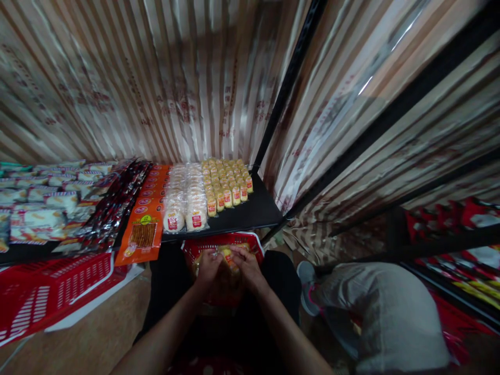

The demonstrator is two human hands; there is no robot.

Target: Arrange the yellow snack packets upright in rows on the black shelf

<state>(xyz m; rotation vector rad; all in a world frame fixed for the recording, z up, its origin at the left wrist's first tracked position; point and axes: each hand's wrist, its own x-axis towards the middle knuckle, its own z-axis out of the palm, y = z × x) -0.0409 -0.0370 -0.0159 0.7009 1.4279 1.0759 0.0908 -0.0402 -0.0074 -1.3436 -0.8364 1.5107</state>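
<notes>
My left hand [208, 268] and my right hand [249, 264] are together over a red plastic basket [254, 241] between my knees. A small yellow wrapped cake [227, 255] with a red label is between their closed fingers. More yellow packets lie in the basket around it, partly hidden by my hands. Just beyond, on a black shelf [261, 205], stand rows of the same yellow wrapped cakes [228, 179]. Left of them are two rows of round white wrapped pastries [196, 213].
Orange snack bags [144, 226], dark shiny packets [113, 208] and white wrapped packs [58, 200] fill the shelf's left. Another red basket [54, 289] sits below. A person's grey-clad leg [394, 307] is close on my right. Black frame bars [287, 86] cross before striped sheeting.
</notes>
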